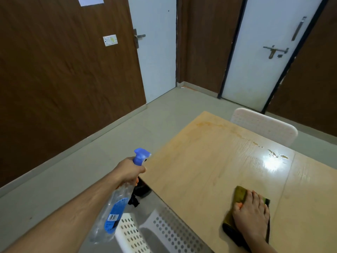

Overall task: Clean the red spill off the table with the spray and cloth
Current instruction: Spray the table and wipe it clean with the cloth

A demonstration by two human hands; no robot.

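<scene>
My left hand (130,170) grips the neck of a clear spray bottle (114,207) with a blue trigger head and blue label, held off the table's left edge with the nozzle pointing toward the tabletop. My right hand (252,214) lies flat, fingers straight, pressing an olive-green cloth (239,195) onto the light wooden table (200,170) near its front. A faint orange-red smear (215,125) runs along the table's far edge, with small dark spots (277,155) beside a bright wet glare.
A white perforated chair (264,126) stands behind the table's far side. Another white perforated chair (158,232) sits below the table's near left edge. Brown wall panels and two white doors close off the room beyond a grey floor.
</scene>
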